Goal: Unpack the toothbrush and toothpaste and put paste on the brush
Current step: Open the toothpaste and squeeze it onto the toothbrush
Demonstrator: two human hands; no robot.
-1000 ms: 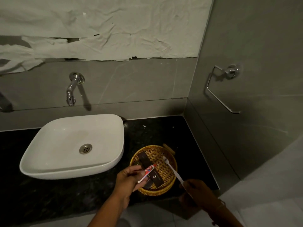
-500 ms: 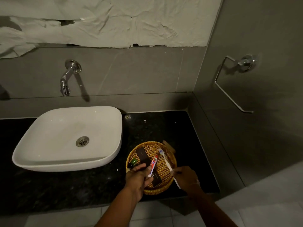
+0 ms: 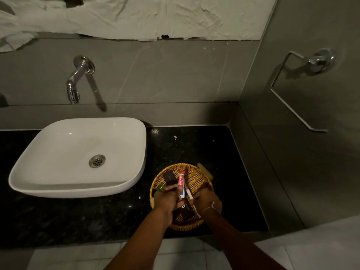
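Over the round wicker basket [image 3: 200,173] my left hand [image 3: 168,198] holds a small red and white toothpaste tube [image 3: 181,181] upright, its cap end pointing away from me. Close beside it my right hand [image 3: 207,199] grips a white toothbrush [image 3: 189,192], whose handle runs down under the wrist. The brush head lies right next to the tube; whether they touch is unclear. Both hands are nearly together above the basket.
Dark packets [image 3: 169,177] and a small green item [image 3: 160,186] lie in the basket. A white basin [image 3: 78,156] sits left on the black counter [image 3: 194,145], under a wall tap [image 3: 75,82]. A chrome towel holder [image 3: 298,78] hangs on the right wall.
Both hands came closer together over the basket. The tube swung from slanting to upright, and the toothbrush drew in beside it. The camera tilted down a little.
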